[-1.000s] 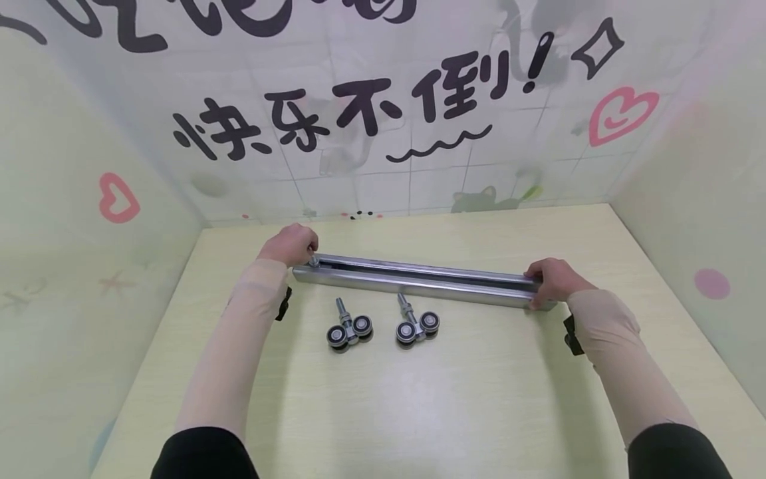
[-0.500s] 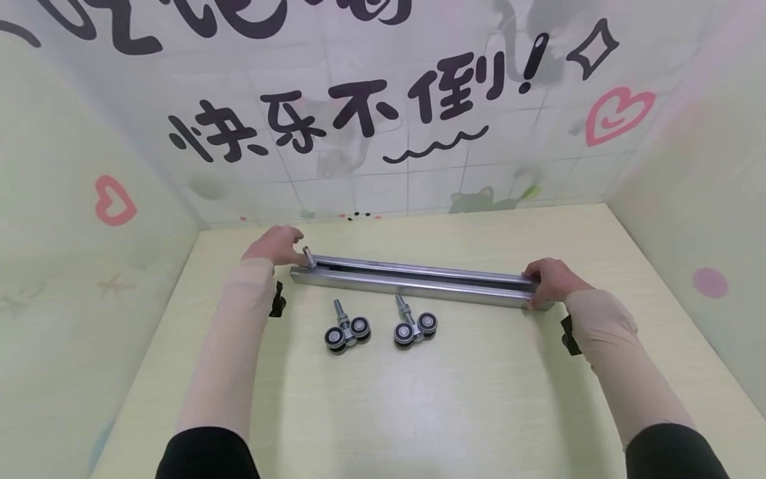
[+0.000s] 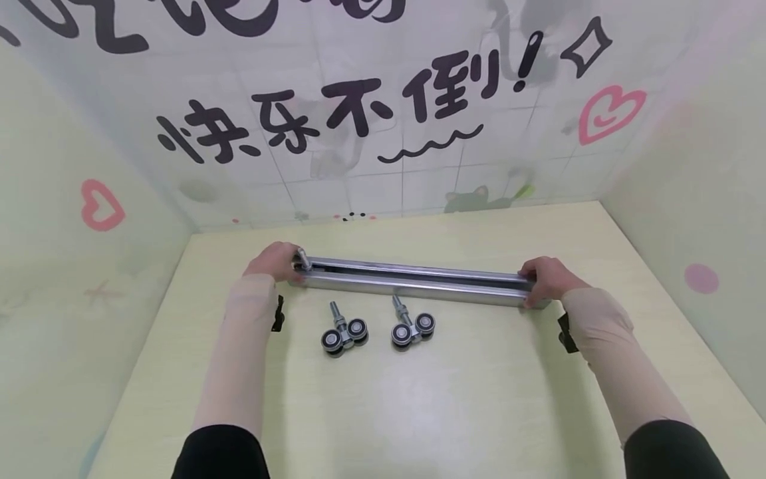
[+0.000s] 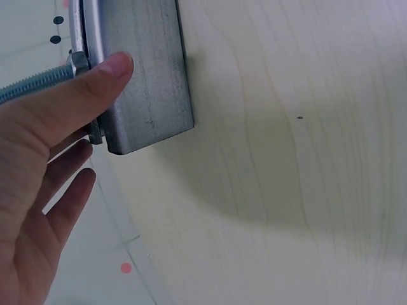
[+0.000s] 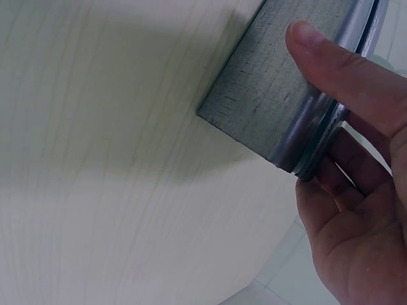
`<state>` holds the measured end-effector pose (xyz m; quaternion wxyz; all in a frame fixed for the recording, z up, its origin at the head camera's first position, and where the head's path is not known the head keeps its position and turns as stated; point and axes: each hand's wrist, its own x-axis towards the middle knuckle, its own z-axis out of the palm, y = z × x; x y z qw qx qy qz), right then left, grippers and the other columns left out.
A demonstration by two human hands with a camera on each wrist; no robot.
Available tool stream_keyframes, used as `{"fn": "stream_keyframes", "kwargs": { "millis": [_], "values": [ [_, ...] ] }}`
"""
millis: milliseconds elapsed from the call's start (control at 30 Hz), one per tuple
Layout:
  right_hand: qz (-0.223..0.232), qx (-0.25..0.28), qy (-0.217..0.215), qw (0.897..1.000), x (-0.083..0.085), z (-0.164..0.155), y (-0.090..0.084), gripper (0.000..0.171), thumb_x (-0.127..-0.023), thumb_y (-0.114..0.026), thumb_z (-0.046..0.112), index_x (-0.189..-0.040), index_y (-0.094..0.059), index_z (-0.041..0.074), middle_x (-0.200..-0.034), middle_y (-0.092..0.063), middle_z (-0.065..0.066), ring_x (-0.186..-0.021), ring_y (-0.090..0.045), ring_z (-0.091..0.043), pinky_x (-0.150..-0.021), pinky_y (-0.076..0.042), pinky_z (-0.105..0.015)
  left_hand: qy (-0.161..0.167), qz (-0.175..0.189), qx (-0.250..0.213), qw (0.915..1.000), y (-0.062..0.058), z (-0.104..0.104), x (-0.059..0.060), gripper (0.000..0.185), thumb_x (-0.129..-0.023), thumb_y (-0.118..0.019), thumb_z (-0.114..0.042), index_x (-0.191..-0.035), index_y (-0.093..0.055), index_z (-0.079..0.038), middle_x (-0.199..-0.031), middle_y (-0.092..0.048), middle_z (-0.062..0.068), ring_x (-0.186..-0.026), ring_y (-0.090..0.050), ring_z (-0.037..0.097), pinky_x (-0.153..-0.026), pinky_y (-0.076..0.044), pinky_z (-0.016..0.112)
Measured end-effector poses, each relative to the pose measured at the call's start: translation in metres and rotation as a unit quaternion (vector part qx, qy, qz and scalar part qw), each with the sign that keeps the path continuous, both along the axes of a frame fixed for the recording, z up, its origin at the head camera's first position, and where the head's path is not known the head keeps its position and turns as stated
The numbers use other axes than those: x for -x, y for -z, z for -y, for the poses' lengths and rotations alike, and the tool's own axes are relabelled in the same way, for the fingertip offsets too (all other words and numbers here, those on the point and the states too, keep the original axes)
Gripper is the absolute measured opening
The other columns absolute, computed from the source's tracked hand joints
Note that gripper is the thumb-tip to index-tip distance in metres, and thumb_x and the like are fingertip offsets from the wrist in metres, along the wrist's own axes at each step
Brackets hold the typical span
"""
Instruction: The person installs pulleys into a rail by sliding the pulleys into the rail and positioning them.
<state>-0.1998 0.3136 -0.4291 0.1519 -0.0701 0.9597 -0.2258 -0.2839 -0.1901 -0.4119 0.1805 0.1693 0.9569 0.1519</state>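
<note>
Spanning most of the table [image 3: 419, 412] from left to right, a steel rail [image 3: 413, 281] lies flat near the far edge, slot facing up, with both ends held. Left hand [image 3: 272, 261] grips the left end, thumb laid on the near face and fingers curled behind it, as the left wrist view shows; a threaded bolt [image 3: 303, 258] stands up out of the slot just beside that thumb, which suggests one roller carriage is already seated in the rail, though the wheels themselves are hidden. Right hand [image 3: 547, 279] grips the right end in the same manner, thumb on the near face and fingers wrapped round the back edge. Two further rollers lie loose on the table just in front of the rail: left roller [image 3: 340, 332] and right roller [image 3: 409, 327], near each other, each with black wheels and a bolt pointing away from the person. Neither is touched. Judged from this layout, the work is partly done: one carriage appears fitted, two remain outside the rail. Writing on the back wall [image 3: 383, 100] reads "快乐不倒!" in large black characters; a second line above it is cut off by the frame and cannot be read. Pink hearts and a small green cat figure accompany the lettering. No brand or marking is legible on the rail or rollers.
</note>
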Motion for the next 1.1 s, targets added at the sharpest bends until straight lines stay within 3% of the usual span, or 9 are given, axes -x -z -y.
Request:
{"fn": "stream_keyframes", "kwargs": {
  "millis": [300,433,633,867,1100],
  "values": [
    [-0.009,-0.003,-0.006,1.0,-0.002,-0.004,-0.005,0.059,-0.05,-0.083,0.01,-0.101,-0.06,-0.009,-0.094,-0.063,-0.022,-0.083,-0.054,-0.029,-0.079,-0.043,-0.046,-0.026,-0.023,0.0,0.9994,0.005,-0.006,0.005,0.034,-0.062,-0.08,-0.01,-0.092,-0.065,-0.005,-0.091,-0.064,0.012,-0.084,-0.057,0.027,-0.081,-0.048,0.042],
    [-0.01,0.0,-0.009,1.0,-0.002,-0.005,-0.005,0.059,-0.049,-0.083,0.01,-0.1,-0.061,-0.009,-0.093,-0.063,-0.021,-0.081,-0.054,-0.029,-0.078,-0.043,-0.046,-0.03,-0.048,-0.001,0.9984,0.004,-0.009,0.003,0.034,-0.059,-0.082,-0.009,-0.09,-0.067,-0.005,-0.093,-0.065,0.013,-0.085,-0.058,0.028,-0.083,-0.048,0.043],
    [-0.016,-0.006,-0.019,1.0,-0.002,-0.005,-0.003,0.057,-0.049,-0.082,0.01,-0.098,-0.061,-0.009,-0.091,-0.063,-0.021,-0.081,-0.054,-0.029,-0.078,-0.043,-0.046,-0.051,-0.051,0.006,0.9973,0.005,-0.011,-0.001,0.034,-0.058,-0.082,-0.009,-0.088,-0.066,-0.005,-0.087,-0.064,0.011,-0.081,-0.057,0.027,-0.079,-0.048,0.041],
    [-0.022,-0.024,-0.052,0.998,0.0,0.001,0.0,0.049,-0.05,-0.081,0.009,-0.092,-0.061,-0.006,-0.086,-0.063,-0.014,-0.077,-0.053,-0.026,-0.073,-0.043,-0.041,-0.06,-0.085,0.031,0.9942,0.005,-0.01,-0.002,0.035,-0.054,-0.085,-0.01,-0.084,-0.068,-0.005,-0.083,-0.065,0.009,-0.079,-0.057,0.026,-0.077,-0.048,0.041],
    [-0.023,-0.03,-0.072,0.997,0.001,0.003,-0.001,0.045,-0.051,-0.08,0.01,-0.089,-0.059,-0.002,-0.083,-0.061,-0.011,-0.076,-0.052,-0.024,-0.071,-0.043,-0.039,-0.068,-0.074,0.028,0.9945,0.002,-0.011,-0.002,0.034,-0.054,-0.084,-0.007,-0.085,-0.069,-0.006,-0.085,-0.066,0.011,-0.081,-0.058,0.027,-0.08,-0.048,0.042]
  ]
}}
